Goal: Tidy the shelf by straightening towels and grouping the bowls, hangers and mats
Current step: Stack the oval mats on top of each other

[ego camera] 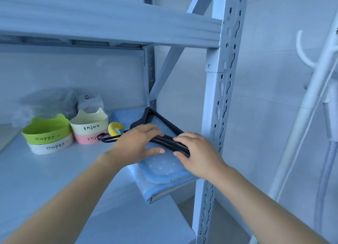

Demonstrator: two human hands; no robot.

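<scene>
Gathering hangers [169, 141] on mats [164, 169], right: your left hand [135, 145] and right hand [197, 152] both clasp them. Bowls [87, 127] stacked left; towels unseen.

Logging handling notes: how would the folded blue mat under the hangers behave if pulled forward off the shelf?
Probably floppy: the blue mat is soft, quilted and folded. Likely light for its size. Its front corner appears to overhang the shelf, so a pull might tip it off, black hangers included.

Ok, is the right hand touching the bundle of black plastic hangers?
Touching. In the head view the right hand pinches the black plastic hangers, fingers above, thumb below.
</scene>
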